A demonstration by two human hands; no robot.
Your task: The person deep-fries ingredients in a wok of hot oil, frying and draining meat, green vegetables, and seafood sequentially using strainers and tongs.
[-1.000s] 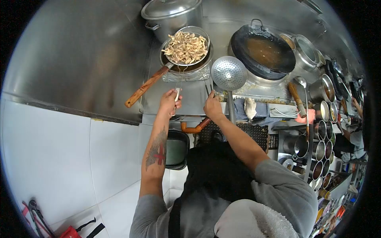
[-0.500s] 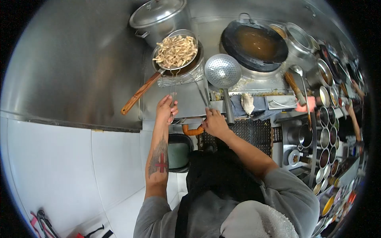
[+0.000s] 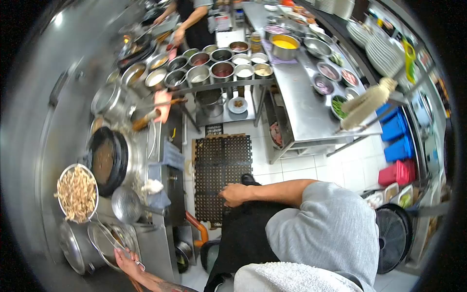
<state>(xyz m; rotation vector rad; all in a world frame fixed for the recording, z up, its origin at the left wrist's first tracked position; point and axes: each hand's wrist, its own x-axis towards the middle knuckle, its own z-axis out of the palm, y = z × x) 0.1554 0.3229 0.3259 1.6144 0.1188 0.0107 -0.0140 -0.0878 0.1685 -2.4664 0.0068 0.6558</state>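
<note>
My left hand (image 3: 127,260), low at the left, is closed around the wire handle of a round strainer (image 3: 97,187). Pale brown strips (image 3: 77,194), which look like cut mushrooms, are heaped in it. The strainer is held up near the wok (image 3: 103,160), which contains brown liquid. Below the strainer, a pot (image 3: 104,246) partly hides behind my left hand and the handle. A perforated ladle (image 3: 127,204) rests on the stove beside the wok. My right hand (image 3: 233,194) hangs over the floor mat, fingers loosely curled, with nothing visible in it.
A large lidded pot (image 3: 73,248) stands at the lower left. Several metal containers (image 3: 222,70) fill a rack ahead. A steel table (image 3: 311,107) with bowls runs along the right. Another person (image 3: 194,22) works at the far stove. A black fan (image 3: 389,238) stands lower right.
My view has swung to the right along the kitchen. The strainer has lifted off the pot towards the wok. My right hand has left the counter and hangs over the mat.
</note>
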